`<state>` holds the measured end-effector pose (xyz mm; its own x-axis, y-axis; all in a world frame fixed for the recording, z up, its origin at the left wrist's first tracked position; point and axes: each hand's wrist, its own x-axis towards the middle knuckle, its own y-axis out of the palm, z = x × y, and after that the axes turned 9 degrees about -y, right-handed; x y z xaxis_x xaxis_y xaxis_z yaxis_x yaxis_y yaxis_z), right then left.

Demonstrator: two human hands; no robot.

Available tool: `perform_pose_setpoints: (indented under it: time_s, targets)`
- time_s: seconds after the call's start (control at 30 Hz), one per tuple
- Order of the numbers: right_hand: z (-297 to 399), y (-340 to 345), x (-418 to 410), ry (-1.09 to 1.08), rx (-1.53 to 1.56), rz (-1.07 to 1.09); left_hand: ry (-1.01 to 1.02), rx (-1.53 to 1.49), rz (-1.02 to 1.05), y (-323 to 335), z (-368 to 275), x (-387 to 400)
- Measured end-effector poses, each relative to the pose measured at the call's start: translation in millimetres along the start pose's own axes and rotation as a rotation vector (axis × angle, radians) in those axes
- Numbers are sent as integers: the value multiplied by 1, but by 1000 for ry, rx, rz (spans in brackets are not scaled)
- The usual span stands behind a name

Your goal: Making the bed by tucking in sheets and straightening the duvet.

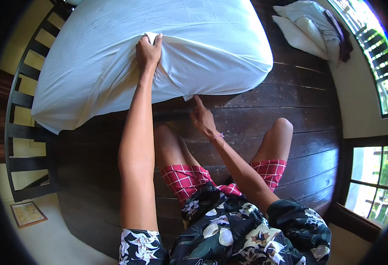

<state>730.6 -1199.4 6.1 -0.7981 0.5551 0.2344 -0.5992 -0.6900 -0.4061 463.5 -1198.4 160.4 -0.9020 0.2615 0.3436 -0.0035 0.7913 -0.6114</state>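
A white sheet (194, 16) covers a mattress in front of me, with creases running towards its near edge. My left hand (148, 51) grips a bunched fold of the sheet on top of the near side, pulling it up into a ridge. Lower and to the right, my right hand (203, 116) is at the mattress's bottom edge. Its index finger reaches up to a small hanging flap of sheet (188, 97), while the other fingers are curled. Whether it pinches the flap is hard to see. The near left corner of the sheet (56, 127) hangs low.
Dark wooden floorboards (300, 122) surround the bed. White pillows (300, 36) and a dark cloth (344, 43) lie by the right wall. A slatted dark wooden railing (28, 129) stands close at left, near a framed picture (28, 214). A paned window (373, 182) is at right.
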Motion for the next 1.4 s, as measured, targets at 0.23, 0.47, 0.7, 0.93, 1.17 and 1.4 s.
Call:
perform_pose_setpoints:
  time_s: [0.23, 0.47, 0.7, 0.93, 1.17, 1.4]
  targets:
    - [-4, 11, 13, -44, -71, 106, -1, 14, -12, 0, -1, 0]
    - [2, 20, 21, 19, -263, 183, 8, -48, -42, 0, -1, -2]
    - [7, 20, 35, 2, -365, 262, -17, -8, -22, -4, -7, -5]
    - [-15, 60, 58, -44, -425, 195, -5, 11, -24, 0, -5, -6]
    - [-4, 32, 44, -172, -467, 205, 10, 12, -29, 1, -1, -2]
    - [10, 10, 34, -141, -508, 242, -8, 44, -20, -3, -8, -5]
